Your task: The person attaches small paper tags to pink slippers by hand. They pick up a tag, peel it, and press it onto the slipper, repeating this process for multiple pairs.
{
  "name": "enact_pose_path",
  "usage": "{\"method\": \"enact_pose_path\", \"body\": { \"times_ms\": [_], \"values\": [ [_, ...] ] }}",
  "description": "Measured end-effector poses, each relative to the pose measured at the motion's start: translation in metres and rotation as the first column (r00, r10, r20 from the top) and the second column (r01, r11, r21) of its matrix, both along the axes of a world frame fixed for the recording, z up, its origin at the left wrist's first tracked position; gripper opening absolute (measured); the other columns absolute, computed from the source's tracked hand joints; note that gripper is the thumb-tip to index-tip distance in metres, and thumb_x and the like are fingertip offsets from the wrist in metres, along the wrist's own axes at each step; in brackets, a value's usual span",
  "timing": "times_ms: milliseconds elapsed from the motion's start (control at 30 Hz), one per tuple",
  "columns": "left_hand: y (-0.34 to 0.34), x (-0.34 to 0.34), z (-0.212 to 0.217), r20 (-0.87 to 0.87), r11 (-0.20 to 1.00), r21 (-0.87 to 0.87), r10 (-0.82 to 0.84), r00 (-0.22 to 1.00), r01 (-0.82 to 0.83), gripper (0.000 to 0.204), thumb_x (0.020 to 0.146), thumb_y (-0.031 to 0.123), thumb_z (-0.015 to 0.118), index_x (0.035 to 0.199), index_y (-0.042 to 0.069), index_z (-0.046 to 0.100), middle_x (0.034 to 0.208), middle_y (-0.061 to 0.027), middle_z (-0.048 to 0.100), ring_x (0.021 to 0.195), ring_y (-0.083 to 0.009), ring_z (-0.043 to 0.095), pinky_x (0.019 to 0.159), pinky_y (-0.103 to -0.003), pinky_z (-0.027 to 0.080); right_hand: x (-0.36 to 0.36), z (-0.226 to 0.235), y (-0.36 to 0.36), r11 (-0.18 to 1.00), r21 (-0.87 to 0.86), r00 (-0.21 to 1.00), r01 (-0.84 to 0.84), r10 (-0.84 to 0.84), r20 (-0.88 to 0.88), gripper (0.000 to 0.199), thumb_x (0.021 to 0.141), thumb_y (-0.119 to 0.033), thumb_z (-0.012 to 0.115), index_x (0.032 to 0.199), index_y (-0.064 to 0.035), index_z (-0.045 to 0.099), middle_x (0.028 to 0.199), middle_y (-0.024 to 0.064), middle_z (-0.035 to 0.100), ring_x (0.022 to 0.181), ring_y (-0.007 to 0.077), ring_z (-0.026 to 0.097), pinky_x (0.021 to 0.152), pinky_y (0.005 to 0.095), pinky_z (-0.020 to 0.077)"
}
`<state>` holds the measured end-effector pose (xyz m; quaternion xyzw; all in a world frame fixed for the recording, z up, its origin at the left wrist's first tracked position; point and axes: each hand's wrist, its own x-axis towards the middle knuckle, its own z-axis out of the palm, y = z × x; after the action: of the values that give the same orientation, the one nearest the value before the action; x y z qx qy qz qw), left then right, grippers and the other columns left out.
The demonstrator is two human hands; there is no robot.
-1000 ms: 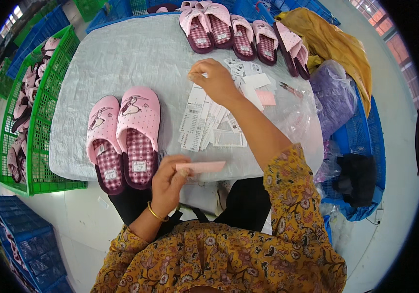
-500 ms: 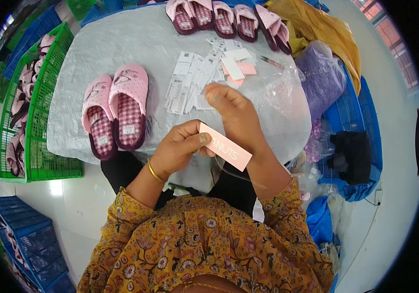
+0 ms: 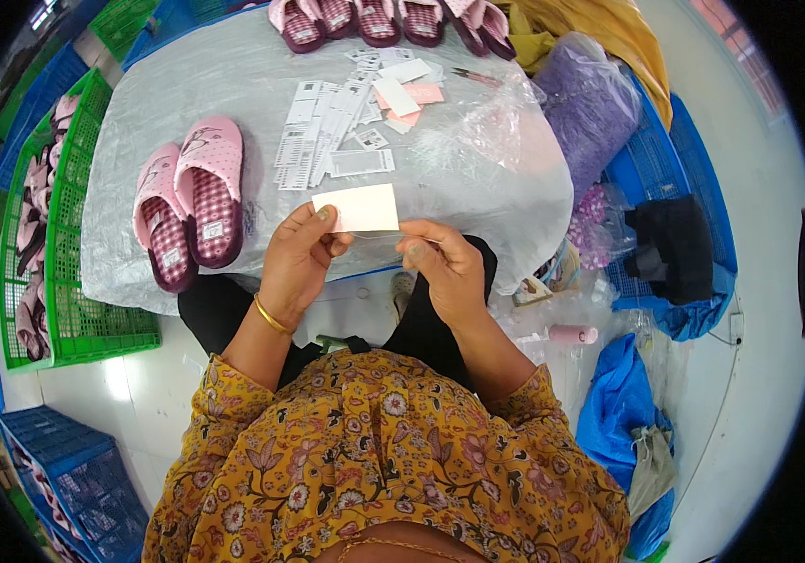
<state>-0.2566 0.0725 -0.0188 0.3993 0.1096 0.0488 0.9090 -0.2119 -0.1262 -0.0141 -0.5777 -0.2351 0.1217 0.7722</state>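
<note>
Pinched between thumb and fingers of my left hand [image 3: 299,258] is a small card tag [image 3: 363,208], its pale blank face up. A thin clear thread [image 3: 376,236] runs below the card to my right hand [image 3: 444,267], whose thumb and fingertips are closed on it by the card's right edge. Left of my hands, a pair of pink slippers [image 3: 210,155] with maroon checked insoles lies on the covered table [image 3: 477,206]. Beyond the card are printed white label strips [image 3: 306,127] and a loose heap of white and pink cards [image 3: 398,96].
More pink slippers [image 3: 379,23] line the table's far edge, near small scissors or snips [image 3: 477,77]. A green crate [image 3: 69,235] of slippers stands at left. Clear plastic [image 3: 506,131], a purple bundle [image 3: 585,108] and a blue crate [image 3: 693,178] are at right.
The card has turned from its pink printed face to its pale face and moved up and left in view. My right hand has come down to the card's right edge and closed.
</note>
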Motion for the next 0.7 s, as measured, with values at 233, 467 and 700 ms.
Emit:
{"method": "enact_pose_path", "body": {
  "times_ms": [233,467,700],
  "values": [
    [-0.006,-0.001,-0.005,-0.090,0.981,0.192,0.024,0.996,-0.006,0.014,0.097,0.016,0.059,0.100,0.003,0.063,0.083,-0.0038,0.064,0.068,-0.0095,0.057,0.062,-0.023,0.043,0.008,-0.008,0.001,0.992,0.073,0.992,0.099,-0.104,0.075,0.026,0.097,-0.016,0.061,0.115,0.0022,0.066,0.093,0.0053,0.066,0.079,0.0076,0.054,0.073,0.0221,0.0447],
    [-0.001,-0.007,-0.008,-0.063,0.897,0.441,0.054,0.997,-0.021,0.015,0.096,0.014,0.060,0.103,0.001,0.064,0.083,-0.0032,0.064,0.070,-0.0088,0.058,0.062,-0.022,0.045,0.005,0.017,-0.002,0.972,-0.201,0.984,-0.120,0.090,-0.154,0.023,0.095,-0.011,0.062,0.115,0.0008,0.066,0.090,0.0043,0.065,0.076,0.0065,0.055,0.068,0.0224,0.0460],
    [-0.001,-0.008,-0.013,-0.082,0.829,0.558,0.020,0.996,0.029,0.022,0.095,0.009,0.059,0.114,-0.001,0.062,0.089,-0.0036,0.066,0.073,-0.0082,0.059,0.063,-0.022,0.046,0.004,0.012,0.018,0.935,-0.350,0.954,0.062,0.047,0.295,0.019,0.093,-0.010,0.064,0.109,-0.0008,0.067,0.081,0.0031,0.064,0.068,0.0073,0.056,0.063,0.0227,0.0474]
  ]
}}
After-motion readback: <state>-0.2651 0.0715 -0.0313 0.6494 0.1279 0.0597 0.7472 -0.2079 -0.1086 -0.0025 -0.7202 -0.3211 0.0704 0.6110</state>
